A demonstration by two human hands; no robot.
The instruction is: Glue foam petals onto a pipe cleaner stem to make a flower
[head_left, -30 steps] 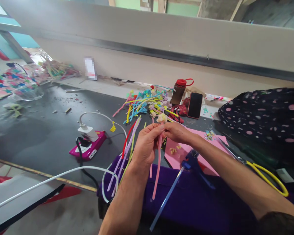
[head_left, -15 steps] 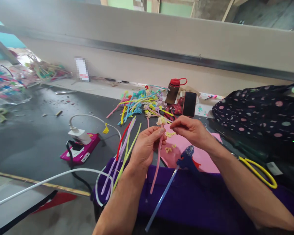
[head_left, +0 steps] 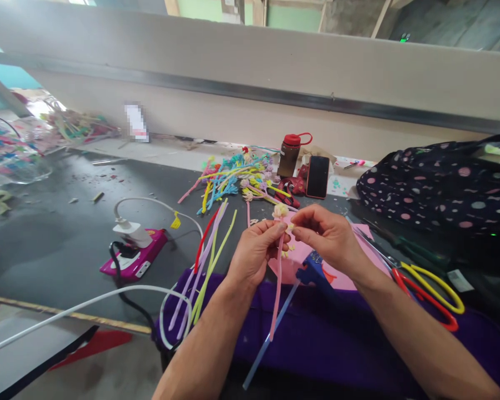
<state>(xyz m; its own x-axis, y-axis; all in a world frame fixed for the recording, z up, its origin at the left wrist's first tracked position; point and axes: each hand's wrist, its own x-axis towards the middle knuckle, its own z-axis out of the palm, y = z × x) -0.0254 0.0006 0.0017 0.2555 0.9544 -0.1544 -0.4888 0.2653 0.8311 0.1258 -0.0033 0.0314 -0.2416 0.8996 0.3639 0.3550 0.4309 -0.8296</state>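
My left hand (head_left: 256,247) is closed in a pinch on the pink stem (head_left: 277,289) of a handmade flower. Its cream, petalled head (head_left: 280,210) rises just above my thumb, while the stem hangs down over purple cloth. Close beside it, my right hand (head_left: 323,230) pinches a small pale yellow piece (head_left: 290,227) against or very near the stem below the head; contact is hard to tell. Under the hands lies a pink sheet (head_left: 350,278) with several small yellow pieces (head_left: 289,250). A blue glue gun (head_left: 312,270) rests there, its long glue stick (head_left: 262,353) pointing towards me.
Loose coloured stems (head_left: 212,255) lie left of my arm. A pile of colourful stems (head_left: 233,178), a bottle (head_left: 289,158) and a phone (head_left: 317,176) stand behind. Scissors (head_left: 425,289) and a dotted bag (head_left: 441,189) are right, a magenta power strip (head_left: 139,258) with cables left.
My right hand has come in to the flower, bringing the pale yellow piece to the stem. The flower has shifted slightly right. More of the scissors shows beside my right forearm.
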